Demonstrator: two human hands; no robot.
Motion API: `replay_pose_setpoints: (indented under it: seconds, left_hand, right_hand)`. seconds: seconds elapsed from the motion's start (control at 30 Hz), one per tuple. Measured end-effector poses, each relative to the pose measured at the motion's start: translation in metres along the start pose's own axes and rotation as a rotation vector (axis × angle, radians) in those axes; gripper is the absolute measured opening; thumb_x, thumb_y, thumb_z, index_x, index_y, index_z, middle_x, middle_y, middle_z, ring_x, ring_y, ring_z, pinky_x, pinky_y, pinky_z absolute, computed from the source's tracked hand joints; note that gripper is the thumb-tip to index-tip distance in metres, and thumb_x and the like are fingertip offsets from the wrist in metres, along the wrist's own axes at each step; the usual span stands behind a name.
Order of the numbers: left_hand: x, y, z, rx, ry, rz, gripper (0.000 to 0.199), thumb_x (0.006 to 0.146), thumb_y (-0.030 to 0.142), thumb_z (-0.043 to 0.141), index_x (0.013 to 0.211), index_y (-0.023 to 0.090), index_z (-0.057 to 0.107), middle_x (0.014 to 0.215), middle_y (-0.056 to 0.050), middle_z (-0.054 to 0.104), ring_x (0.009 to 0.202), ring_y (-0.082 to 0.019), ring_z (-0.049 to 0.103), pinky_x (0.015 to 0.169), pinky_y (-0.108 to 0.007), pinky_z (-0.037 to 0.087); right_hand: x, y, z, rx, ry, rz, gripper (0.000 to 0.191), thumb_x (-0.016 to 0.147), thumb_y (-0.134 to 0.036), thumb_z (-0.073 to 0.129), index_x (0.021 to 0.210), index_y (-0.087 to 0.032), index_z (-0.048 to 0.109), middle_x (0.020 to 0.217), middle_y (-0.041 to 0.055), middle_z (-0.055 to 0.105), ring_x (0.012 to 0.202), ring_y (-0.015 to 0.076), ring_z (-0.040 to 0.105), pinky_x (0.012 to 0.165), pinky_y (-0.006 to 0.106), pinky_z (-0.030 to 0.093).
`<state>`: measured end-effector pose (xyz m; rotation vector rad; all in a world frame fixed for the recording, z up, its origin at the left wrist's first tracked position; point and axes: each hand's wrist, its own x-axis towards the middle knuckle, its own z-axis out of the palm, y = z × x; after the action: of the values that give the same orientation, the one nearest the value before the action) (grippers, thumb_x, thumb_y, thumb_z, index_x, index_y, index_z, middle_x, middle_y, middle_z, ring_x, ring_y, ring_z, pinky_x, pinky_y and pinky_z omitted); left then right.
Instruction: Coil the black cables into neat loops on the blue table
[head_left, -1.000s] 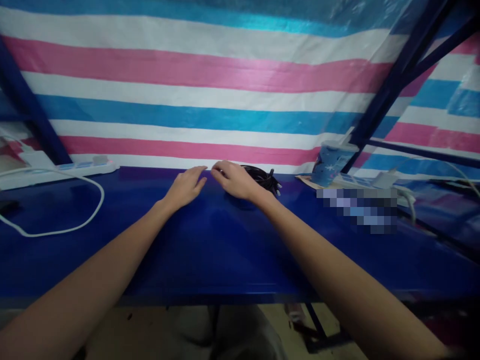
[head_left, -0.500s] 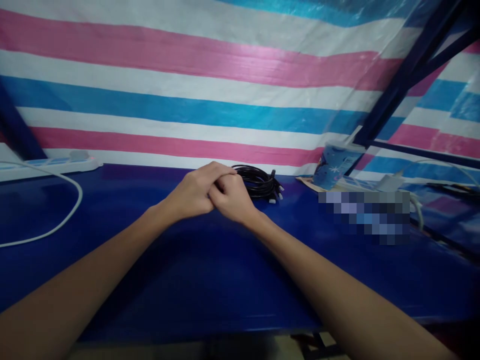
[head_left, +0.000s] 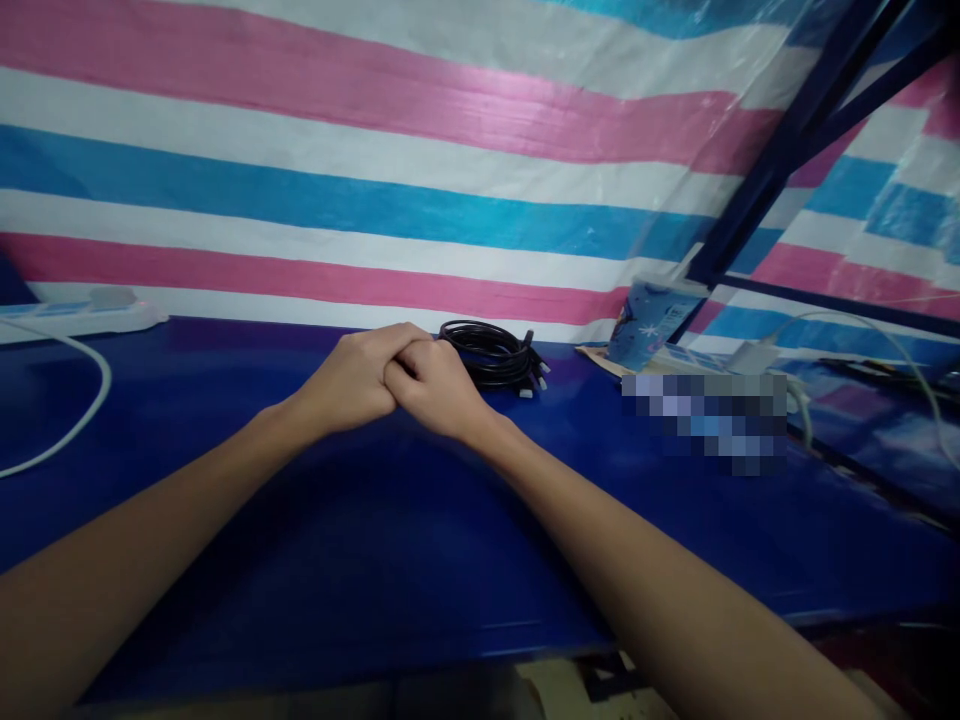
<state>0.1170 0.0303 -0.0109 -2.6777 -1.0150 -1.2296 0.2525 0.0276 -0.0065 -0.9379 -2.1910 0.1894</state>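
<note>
My left hand (head_left: 356,378) and my right hand (head_left: 439,388) are closed together above the blue table (head_left: 352,570), fingers folded against each other. Whether anything lies between them is hidden. Just behind and to the right of my right hand, a coil of black cable (head_left: 491,365) rests on the table, its light-tipped connectors pointing right. My right hand overlaps the coil's left edge in the view; whether they touch is unclear.
At the left sits a white power strip (head_left: 127,315) with a white cord (head_left: 97,400). On the right are a blue patterned cup (head_left: 649,325) with a straw, a blurred-out item (head_left: 705,415) and a white plug (head_left: 750,358). A striped sheet (head_left: 337,200) hangs behind.
The view has shifted slightly right, so table items and hands appear further left. My hands remain clasped beside the cable coil.
</note>
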Motion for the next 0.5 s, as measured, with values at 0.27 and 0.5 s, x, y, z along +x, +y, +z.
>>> replay_pose_setpoints:
  seconds: [0.27,0.5]
  left_hand:
    - [0.0013,0.0003,-0.002,-0.012,-0.021,-0.011,0.044,0.06,0.006,0.043,0.098,0.021,0.059,0.096,-0.003,0.069,0.085,-0.017,0.064,0.073,-0.029,0.048]
    - [0.003,0.0016,-0.0033,-0.003,-0.02,-0.066,0.036,0.063,0.014,0.049,0.097,0.019,0.062,0.091,-0.004,0.07,0.079,-0.017,0.064,0.067,-0.029,0.047]
  right_hand:
    - [0.0008,0.0015,0.0014,0.122,0.002,0.038,0.02,0.079,-0.021,0.044,0.063,-0.016,0.055,0.071,0.0061,0.061,0.065,0.0142,0.049,0.064,0.03,0.034]
    - [0.0021,-0.0022,0.0011,0.503,-0.14,0.2,0.014,0.076,-0.02,0.044,0.064,-0.017,0.05,0.064,0.0018,0.055,0.057,0.0116,0.051,0.057,0.027,0.044]
